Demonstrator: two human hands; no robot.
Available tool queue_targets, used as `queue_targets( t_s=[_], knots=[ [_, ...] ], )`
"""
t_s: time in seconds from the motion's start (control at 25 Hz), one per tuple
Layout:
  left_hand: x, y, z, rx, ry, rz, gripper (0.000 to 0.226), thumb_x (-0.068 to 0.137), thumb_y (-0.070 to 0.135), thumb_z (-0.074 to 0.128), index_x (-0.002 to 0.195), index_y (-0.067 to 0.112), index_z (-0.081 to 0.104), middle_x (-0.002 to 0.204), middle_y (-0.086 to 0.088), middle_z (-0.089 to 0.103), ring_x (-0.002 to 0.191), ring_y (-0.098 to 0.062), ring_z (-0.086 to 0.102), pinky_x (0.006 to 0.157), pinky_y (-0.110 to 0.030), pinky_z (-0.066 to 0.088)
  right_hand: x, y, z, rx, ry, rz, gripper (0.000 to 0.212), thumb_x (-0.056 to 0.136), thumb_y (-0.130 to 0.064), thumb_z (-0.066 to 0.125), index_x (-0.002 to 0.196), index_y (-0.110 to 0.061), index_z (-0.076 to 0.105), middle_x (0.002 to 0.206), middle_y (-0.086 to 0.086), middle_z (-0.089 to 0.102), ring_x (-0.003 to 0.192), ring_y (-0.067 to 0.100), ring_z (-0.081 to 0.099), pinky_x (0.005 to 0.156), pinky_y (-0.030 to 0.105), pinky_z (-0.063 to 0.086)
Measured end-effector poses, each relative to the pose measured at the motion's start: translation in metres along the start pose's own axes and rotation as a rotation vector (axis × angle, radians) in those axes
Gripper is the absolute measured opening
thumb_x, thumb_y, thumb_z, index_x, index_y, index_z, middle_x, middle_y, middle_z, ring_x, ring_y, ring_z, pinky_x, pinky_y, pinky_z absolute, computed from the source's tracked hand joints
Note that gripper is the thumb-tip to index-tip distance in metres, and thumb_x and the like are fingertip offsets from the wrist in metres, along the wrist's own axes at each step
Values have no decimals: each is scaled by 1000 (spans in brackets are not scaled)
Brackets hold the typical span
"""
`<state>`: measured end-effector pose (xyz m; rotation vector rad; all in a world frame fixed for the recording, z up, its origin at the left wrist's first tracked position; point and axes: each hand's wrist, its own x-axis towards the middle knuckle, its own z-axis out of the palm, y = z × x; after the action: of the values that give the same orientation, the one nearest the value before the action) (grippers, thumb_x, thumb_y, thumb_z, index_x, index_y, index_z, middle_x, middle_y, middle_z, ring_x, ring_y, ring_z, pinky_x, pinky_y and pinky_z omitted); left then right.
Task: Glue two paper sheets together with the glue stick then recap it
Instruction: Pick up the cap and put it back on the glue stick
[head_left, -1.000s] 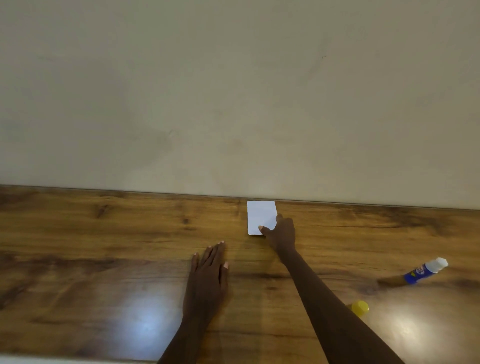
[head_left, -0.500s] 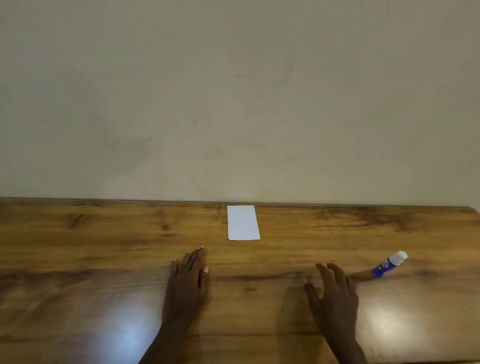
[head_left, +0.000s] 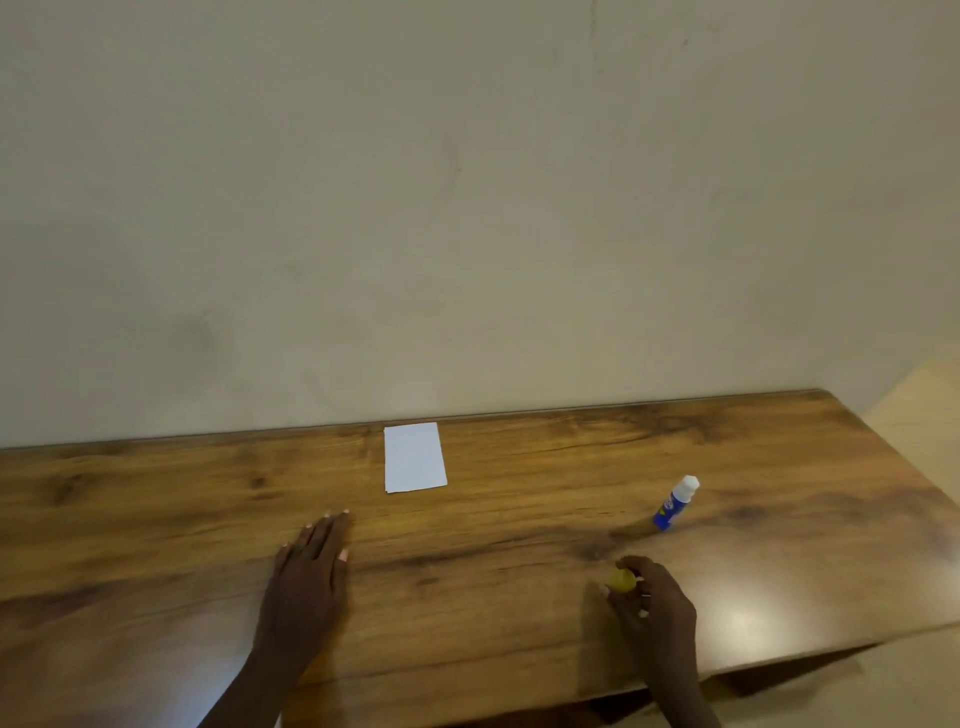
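The white paper sheets (head_left: 415, 457) lie stacked flat near the table's far edge by the wall. An uncapped glue stick (head_left: 675, 502), blue body with a white tip, stands tilted on the table to the right. Its small yellow cap (head_left: 621, 580) sits between the fingertips of my right hand (head_left: 655, 605), which is closed around it at the near right. My left hand (head_left: 310, 574) rests flat on the wood with fingers together, below and left of the paper.
The wooden table (head_left: 156, 519) runs along a plain beige wall (head_left: 467, 208). Its right end (head_left: 924, 499) and front edge drop off to a pale floor (head_left: 924, 405).
My right hand left the paper, swept back to the near right and closed on the yellow cap. The view swung right. My left hand stayed flat.
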<state>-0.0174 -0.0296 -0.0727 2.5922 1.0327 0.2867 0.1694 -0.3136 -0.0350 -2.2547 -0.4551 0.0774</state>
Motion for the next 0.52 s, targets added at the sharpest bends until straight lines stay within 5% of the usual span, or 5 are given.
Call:
queue_targets(
  t_s=[0.2,0.36,0.52],
  knots=[
    [9,44,-6,141,2,47,51,76,15,67,119,-5,50,100,-28,67,87,-43,66,75,-61,49,19,-5,-34,177,133,61,33,69,5,70,98,-4,57,84,7,61,72,23,58,64,25,46],
    [21,160,1,-229,-68,112,56,85,21,60,133,4,39,131,-18,50,120,-33,48,95,-39,43,34,1,-60,227,202,63,28,70,3,70,95,-4,60,82,10,63,67,19,57,57,16,39],
    [27,282,30,-579,-274,27,80,73,25,73,139,14,30,144,-11,38,132,-25,34,102,-30,35,41,14,-82,247,228,63,27,70,1,70,94,-5,60,82,9,63,67,16,56,54,8,43]
  ],
)
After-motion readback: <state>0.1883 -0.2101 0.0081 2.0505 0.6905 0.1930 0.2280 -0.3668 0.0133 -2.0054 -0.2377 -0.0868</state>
